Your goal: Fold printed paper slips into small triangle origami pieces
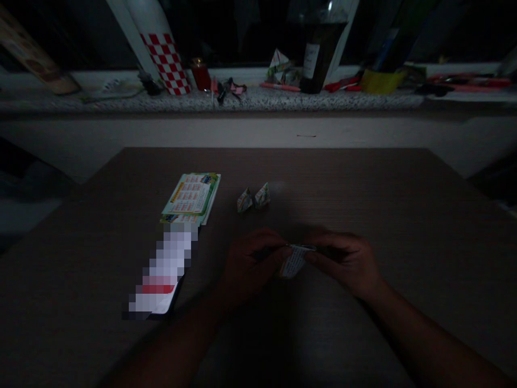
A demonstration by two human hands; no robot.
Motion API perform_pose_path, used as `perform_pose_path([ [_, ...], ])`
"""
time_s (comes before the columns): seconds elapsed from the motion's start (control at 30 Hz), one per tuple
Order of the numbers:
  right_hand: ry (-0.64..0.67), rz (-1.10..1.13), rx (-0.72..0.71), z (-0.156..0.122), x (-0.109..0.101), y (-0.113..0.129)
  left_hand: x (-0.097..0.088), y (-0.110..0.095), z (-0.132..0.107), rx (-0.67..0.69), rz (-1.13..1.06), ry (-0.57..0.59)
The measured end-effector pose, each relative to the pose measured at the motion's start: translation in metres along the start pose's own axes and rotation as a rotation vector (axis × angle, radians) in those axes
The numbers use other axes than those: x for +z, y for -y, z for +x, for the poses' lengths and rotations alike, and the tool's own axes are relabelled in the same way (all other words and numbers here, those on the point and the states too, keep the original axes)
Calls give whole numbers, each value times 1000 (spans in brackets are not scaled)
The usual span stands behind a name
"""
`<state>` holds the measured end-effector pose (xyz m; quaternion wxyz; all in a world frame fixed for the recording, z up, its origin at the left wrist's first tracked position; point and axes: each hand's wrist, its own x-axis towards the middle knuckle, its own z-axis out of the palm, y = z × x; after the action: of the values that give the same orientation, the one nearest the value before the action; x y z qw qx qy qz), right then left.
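Note:
Both of my hands meet over the dark wooden table (363,178) in dim light. My left hand (250,264) and my right hand (347,261) each pinch a side of a small piece of folded printed paper (293,262), held just above the tabletop. Fingers of both hands are closed on it. Two small folded paper shapes (253,198) stand side by side on the table a little beyond my hands.
A stack of printed cards (193,196) lies to the left, with a blurred white sheet (163,275) in front of it. The windowsill (283,99) behind holds a dark bottle (317,54), a red-and-white checkered object (165,56), a red candle (201,74) and pens.

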<state>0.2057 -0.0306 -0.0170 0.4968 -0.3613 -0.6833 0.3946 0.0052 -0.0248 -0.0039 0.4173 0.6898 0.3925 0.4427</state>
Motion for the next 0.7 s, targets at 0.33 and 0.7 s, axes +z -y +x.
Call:
perform_pose_path([
  [0.33, 2, -7, -48, 2, 1, 3, -2, 3, -1, 87, 16, -5],
  [0.7, -10, -51, -164, 6, -1, 4, -1, 7, 2, 357, 145, -56],
])
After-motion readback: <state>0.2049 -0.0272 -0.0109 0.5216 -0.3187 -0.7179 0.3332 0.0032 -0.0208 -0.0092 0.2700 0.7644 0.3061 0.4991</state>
